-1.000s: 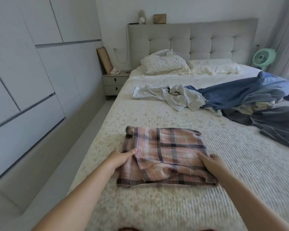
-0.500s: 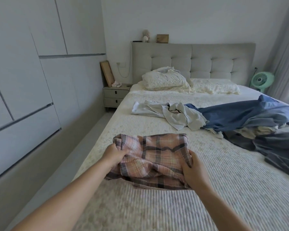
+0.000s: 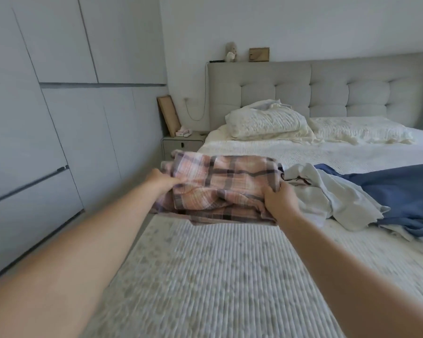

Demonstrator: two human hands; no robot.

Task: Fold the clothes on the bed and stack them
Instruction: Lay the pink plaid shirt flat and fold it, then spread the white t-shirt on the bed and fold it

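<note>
A folded pink plaid garment (image 3: 220, 184) is lifted above the bed (image 3: 217, 276), out toward its left side. My left hand (image 3: 163, 180) grips its left edge and my right hand (image 3: 280, 202) grips its right edge, fingers curled under the cloth. Just right of it lies a crumpled pale grey garment (image 3: 327, 191), and beyond that a rumpled blue garment (image 3: 405, 191). Both of these lie unfolded on the bedspread.
Two pillows (image 3: 266, 123) lean at the grey tufted headboard (image 3: 327, 89). A small nightstand (image 3: 181, 142) stands left of the bed, with a framed board against the wall. Grey wardrobe doors (image 3: 34, 142) run along the left side, with a narrow floor strip between.
Both hands gripped the folded plaid garment, lifted it off the bedspread and carried it forward and up toward the left side of the bed. The view tilted upward.
</note>
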